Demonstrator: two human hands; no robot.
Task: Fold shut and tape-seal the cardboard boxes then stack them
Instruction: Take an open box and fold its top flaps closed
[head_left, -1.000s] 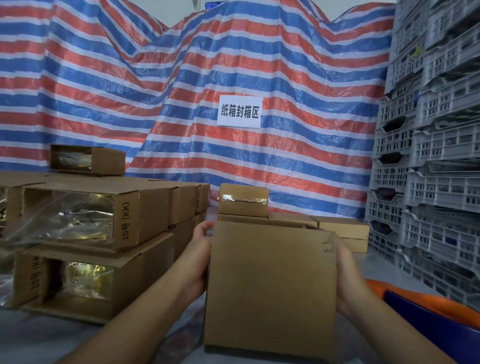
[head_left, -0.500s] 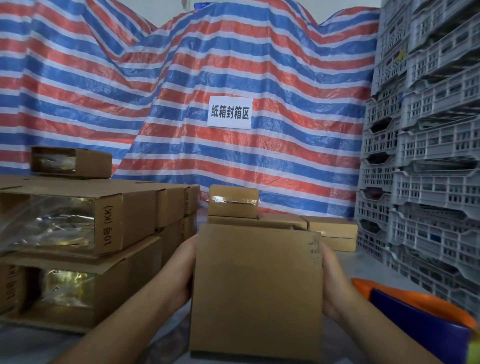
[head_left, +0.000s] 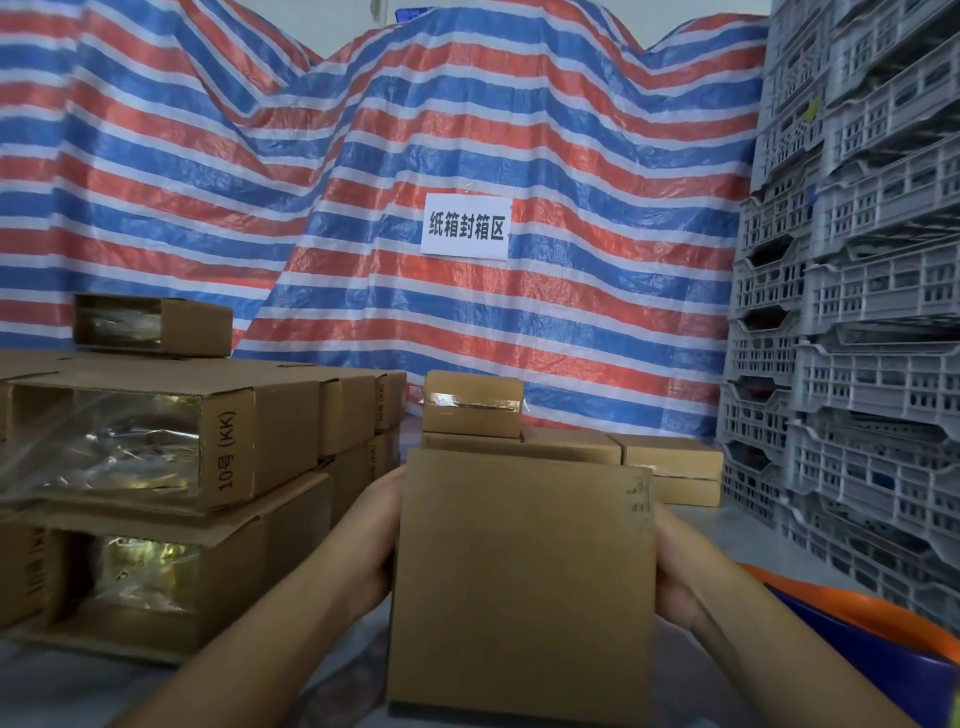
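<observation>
Stacking step. My left hand and right hand clasp the box by its sides, just before the sealed stack. Next: lift it on top, edges squared.

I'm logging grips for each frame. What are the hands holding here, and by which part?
Both hold one cardboard box by its opposite sides: the left hand on its left side, the right hand on its right side.

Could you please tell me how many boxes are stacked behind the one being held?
3 visible: small taped box on top, box beneath it, another at right. The held box may hide more.
</observation>
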